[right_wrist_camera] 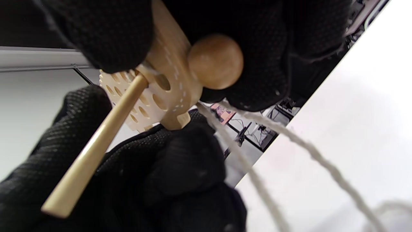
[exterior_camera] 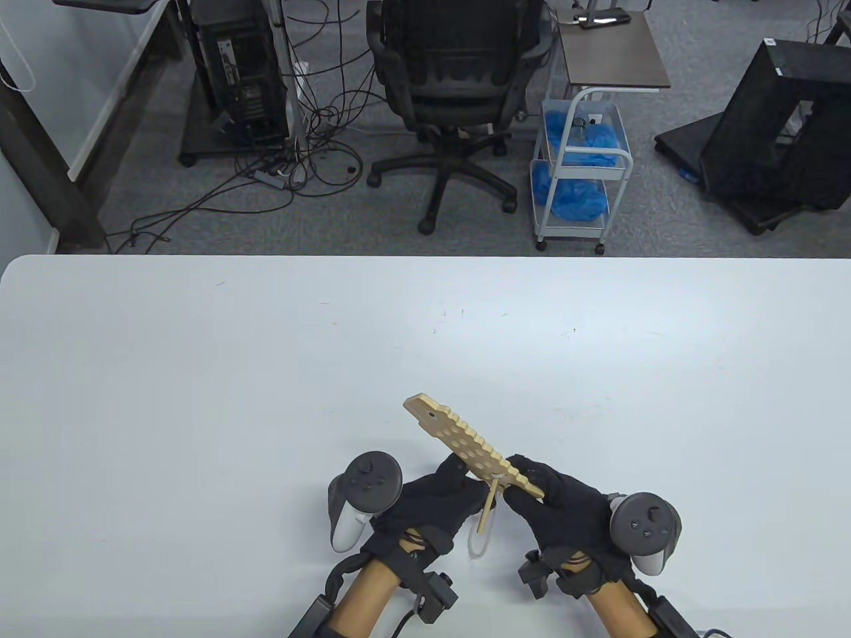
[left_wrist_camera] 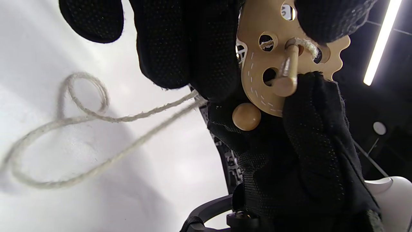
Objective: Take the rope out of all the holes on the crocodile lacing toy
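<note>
Toy: my left hand (exterior_camera: 435, 498) and right hand (exterior_camera: 558, 508) both grip the crocodile board (exterior_camera: 469, 452), raised off the table (exterior_camera: 199, 399).
Rope (left_wrist_camera: 96, 117): threaded near one end, wooden needle (right_wrist_camera: 96, 148) hanging from a hole.

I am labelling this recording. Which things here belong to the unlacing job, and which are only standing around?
Belong to the job:
crocodile board
rope
wooden needle
wooden bead
left hand
right hand

Only standing around:
office chair
cart with blue bags
computer tower
</note>
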The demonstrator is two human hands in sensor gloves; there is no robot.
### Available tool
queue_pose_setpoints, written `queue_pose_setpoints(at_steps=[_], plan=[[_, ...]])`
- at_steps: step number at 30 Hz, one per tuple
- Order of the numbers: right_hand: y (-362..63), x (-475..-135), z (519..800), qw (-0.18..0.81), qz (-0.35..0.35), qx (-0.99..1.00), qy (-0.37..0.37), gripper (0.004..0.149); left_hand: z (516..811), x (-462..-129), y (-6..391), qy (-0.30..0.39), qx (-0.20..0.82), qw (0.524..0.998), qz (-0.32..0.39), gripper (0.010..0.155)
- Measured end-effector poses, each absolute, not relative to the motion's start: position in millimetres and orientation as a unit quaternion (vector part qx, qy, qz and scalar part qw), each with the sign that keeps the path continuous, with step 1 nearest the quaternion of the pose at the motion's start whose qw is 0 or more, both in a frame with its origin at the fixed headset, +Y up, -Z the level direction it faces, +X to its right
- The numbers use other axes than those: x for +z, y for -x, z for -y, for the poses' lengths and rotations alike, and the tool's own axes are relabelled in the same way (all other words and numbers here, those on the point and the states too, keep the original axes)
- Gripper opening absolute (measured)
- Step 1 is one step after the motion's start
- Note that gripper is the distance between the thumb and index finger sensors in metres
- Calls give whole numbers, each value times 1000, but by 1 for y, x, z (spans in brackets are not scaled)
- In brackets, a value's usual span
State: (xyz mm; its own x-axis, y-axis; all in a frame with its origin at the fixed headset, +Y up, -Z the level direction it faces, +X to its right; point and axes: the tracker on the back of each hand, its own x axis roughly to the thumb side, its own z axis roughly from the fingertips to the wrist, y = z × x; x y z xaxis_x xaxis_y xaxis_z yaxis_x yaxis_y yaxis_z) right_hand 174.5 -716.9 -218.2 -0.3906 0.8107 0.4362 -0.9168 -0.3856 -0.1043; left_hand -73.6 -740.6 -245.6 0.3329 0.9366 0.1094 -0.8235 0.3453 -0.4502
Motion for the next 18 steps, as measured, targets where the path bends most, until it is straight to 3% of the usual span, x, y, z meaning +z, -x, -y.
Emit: queue_pose_setpoints(at_steps=[7, 18], plan=[[-169, -213, 714, 478, 193, 842, -157, 46, 744, -246, 72, 189, 576, 778, 168, 87], [-199, -225, 729, 582, 165, 795, -45, 47, 736, -250, 81, 142, 531, 818, 172, 77]])
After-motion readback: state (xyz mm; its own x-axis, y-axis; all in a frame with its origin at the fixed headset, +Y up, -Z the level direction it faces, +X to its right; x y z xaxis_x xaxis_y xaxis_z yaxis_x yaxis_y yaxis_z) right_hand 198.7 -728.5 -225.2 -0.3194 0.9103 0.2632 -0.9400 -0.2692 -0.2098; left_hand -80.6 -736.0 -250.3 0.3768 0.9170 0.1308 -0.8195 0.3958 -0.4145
